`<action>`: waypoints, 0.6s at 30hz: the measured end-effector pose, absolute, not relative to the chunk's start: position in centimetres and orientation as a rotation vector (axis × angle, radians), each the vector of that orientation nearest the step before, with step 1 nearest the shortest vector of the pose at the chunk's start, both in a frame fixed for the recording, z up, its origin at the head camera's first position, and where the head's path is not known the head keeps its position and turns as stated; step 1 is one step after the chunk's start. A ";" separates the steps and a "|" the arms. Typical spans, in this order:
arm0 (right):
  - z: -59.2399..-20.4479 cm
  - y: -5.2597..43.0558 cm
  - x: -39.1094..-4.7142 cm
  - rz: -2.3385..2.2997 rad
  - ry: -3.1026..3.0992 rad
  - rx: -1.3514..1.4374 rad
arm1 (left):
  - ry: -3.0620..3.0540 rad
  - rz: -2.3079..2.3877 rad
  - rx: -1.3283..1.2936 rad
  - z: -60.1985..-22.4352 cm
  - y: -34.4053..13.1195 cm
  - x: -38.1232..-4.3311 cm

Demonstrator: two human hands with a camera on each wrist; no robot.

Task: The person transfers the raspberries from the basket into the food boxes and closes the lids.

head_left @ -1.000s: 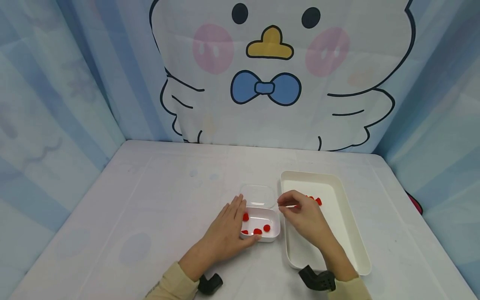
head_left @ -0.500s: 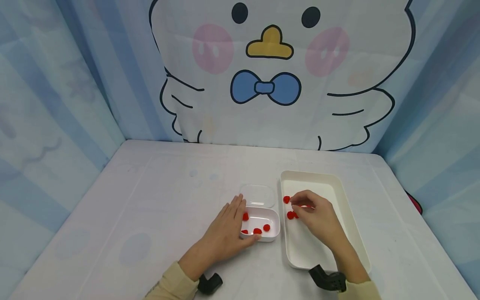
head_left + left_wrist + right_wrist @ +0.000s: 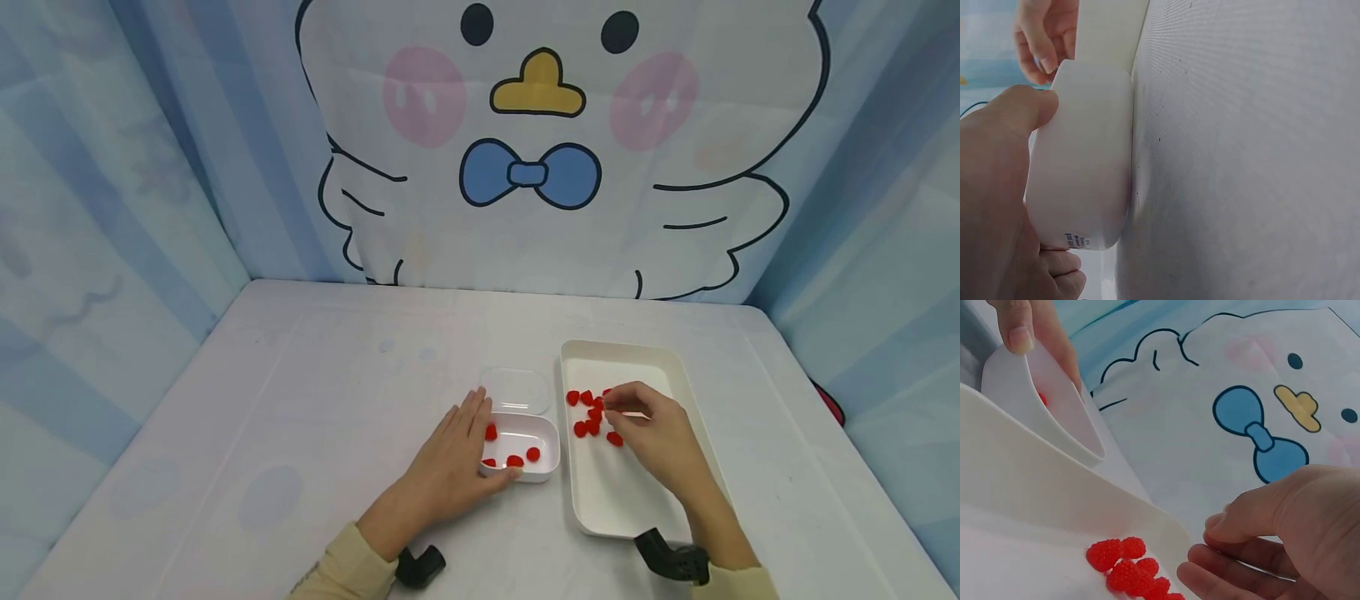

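Fingers of the right hand (image 3: 662,427): bending loosely, thumb and fingertips coming close together; nothing is showing between them, so they seem to be grasping no piece.
Fingers of the left hand (image 3: 453,454): grasping the small white rounded plastic container (image 3: 536,477), lying along its left end while the thumb is pressing at the near rim.
Tray berries: bright red, bumpy raspberry-shaped pieces (image 3: 594,414) are lying clustered in the large off-white rectangular plastic tray (image 3: 609,500), just beside the right fingertips; whether those are touching is not telling clearly.
Container berries: a few matching red pieces (image 3: 514,461) are resting inside, some partly hiding behind the left hand.
Clear lid: a see-through plastic lid (image 3: 515,390) is lying just behind the container.
Change: since a second ago the right hand has been shifting rightward from beside the container, uncovering more tray berries; the visible container berries are staying put.
Meaning: the right hand is probably working among the tray berries, while the left is steadying the container.
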State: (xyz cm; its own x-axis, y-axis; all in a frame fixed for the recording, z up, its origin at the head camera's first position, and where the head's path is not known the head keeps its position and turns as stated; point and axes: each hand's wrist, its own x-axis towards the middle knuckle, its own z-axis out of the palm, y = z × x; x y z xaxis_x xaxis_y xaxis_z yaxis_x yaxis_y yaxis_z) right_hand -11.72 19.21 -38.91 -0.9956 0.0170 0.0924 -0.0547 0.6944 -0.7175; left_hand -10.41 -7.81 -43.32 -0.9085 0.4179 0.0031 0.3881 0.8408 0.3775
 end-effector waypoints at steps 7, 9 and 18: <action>-39.3 19.8 -11.7 1.179 -2.810 0.006 | 2.943 0.577 0.642 -43.5 -7.8 -10.5; -39.4 19.9 -11.7 1.178 -2.814 -0.006 | 2.944 0.573 0.638 -43.4 -7.8 -10.5; -40.2 20.5 -11.9 1.162 -2.833 -0.017 | 2.936 0.577 0.613 -43.2 -7.7 -10.4</action>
